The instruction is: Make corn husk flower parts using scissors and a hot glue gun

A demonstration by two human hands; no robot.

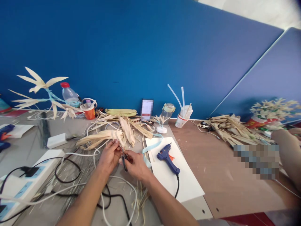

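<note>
Two hands meet low over the tabletop (33,150): my left hand (108,157) has its fingers pinched on a corn husk (103,137), my right hand (135,165) grips small dark scissors (124,160) at the husk's tip, just left of the blue glue gun (167,157).

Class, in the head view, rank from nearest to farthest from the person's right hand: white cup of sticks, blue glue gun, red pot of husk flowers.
1. Blue glue gun, just right of the right hand, on the white sheet.
2. White cup, farther back and right.
3. Red pot, far right.
</note>
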